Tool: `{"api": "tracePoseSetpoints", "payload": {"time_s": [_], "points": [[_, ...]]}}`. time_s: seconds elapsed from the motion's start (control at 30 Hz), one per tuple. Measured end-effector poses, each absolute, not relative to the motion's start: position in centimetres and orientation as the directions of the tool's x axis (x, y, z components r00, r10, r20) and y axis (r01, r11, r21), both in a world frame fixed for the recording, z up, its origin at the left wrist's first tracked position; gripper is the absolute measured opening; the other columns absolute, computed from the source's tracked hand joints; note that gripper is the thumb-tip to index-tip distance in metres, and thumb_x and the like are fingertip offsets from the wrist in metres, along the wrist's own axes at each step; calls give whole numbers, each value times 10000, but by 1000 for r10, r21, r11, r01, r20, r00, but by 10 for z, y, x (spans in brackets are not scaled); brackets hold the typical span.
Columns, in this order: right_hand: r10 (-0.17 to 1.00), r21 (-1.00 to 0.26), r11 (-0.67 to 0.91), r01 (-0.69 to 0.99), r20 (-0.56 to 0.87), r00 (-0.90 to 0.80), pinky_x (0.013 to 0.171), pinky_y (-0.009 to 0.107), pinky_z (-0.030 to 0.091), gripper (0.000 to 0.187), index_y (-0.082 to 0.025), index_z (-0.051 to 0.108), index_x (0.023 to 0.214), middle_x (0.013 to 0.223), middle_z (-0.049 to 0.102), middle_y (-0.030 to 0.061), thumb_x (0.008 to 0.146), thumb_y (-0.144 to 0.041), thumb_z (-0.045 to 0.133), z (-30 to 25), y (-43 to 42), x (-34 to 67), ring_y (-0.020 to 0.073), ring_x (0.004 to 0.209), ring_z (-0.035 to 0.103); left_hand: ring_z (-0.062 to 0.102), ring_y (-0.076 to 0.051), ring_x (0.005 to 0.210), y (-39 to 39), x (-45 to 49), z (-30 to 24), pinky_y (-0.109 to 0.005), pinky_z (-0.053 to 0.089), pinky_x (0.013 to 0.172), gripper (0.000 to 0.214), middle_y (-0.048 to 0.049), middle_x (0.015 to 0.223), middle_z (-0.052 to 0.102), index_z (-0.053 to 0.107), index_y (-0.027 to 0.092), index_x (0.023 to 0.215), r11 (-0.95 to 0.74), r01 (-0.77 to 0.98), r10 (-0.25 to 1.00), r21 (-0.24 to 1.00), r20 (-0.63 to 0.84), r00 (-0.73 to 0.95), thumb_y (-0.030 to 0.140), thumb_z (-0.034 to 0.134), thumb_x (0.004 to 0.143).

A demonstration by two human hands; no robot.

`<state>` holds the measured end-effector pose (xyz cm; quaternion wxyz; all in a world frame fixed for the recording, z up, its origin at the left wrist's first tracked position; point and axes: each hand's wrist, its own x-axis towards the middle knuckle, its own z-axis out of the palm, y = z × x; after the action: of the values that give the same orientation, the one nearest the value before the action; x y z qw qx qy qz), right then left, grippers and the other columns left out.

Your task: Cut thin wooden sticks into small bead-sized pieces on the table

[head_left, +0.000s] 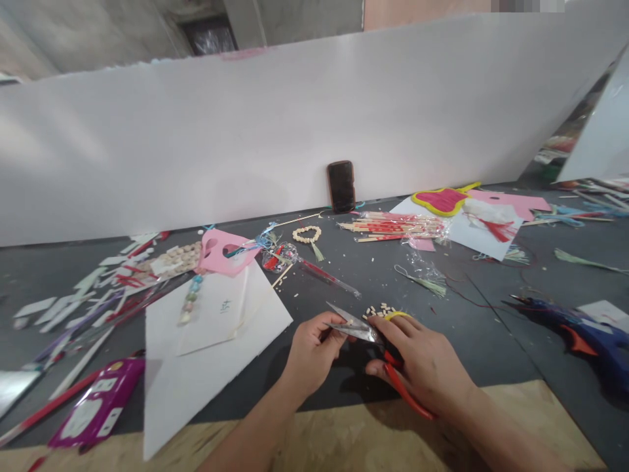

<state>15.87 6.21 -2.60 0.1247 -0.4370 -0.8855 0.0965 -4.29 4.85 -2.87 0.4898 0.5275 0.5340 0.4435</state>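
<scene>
My right hand (417, 357) grips a pair of scissors (362, 330) with red handles, their blades parted and pointing left. My left hand (314, 347) is closed in a pinch beside the blades. A small pale piece shows at its fingertips, between the blades, too small to name. Just beyond the scissors lies a little pile of short pale cut pieces (379, 309), partly covered by my right hand. Something yellow (396, 315) shows at the fingers of my right hand.
Behind stands a phone (341, 187) against a white board (255, 137). A beaded ring with a tassel (307, 235) and wrapped sticks (393, 226) lie ahead. White sheets (216, 387) and a purple packet (101, 403) are left; a blue glue gun (584, 334) is right.
</scene>
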Motion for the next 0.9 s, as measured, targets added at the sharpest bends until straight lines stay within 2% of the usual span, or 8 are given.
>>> {"api": "tracePoseSetpoints", "payload": {"time_s": [0.2,0.5,0.73,0.9], "points": [[765,-191,643,742,209,-609,609,363,534,500,-190,526,1213,983,693,114,901,-557,393,-36,61,162,261,798,679,437,-76,440,48,-42,-29,-172,348,443,196,-1,581,612,623,150,725,48,120,997,992,-55,54,306,553,819],[768,-185,638,748,229,-598,589,358,527,502,-183,533,1199,924,703,101,911,-558,363,-37,61,161,257,751,686,439,-77,463,46,-40,-28,-169,343,449,182,24,560,546,631,150,774,46,71,998,996,-49,32,318,578,821],[798,-228,602,765,193,-570,659,368,541,486,-197,525,1220,1018,682,111,894,-544,427,-33,63,159,256,840,674,428,-75,473,48,-42,-34,-174,344,463,153,34,554,520,631,155,751,15,50,1000,999,-16,8,293,607,812],[808,-293,588,754,170,-564,741,375,534,578,-218,510,1244,1078,654,117,813,-602,529,-24,61,157,270,985,620,432,-73,447,48,-43,-35,-180,343,449,161,22,553,569,625,151,726,36,19,999,999,-37,8,301,627,784]]}}
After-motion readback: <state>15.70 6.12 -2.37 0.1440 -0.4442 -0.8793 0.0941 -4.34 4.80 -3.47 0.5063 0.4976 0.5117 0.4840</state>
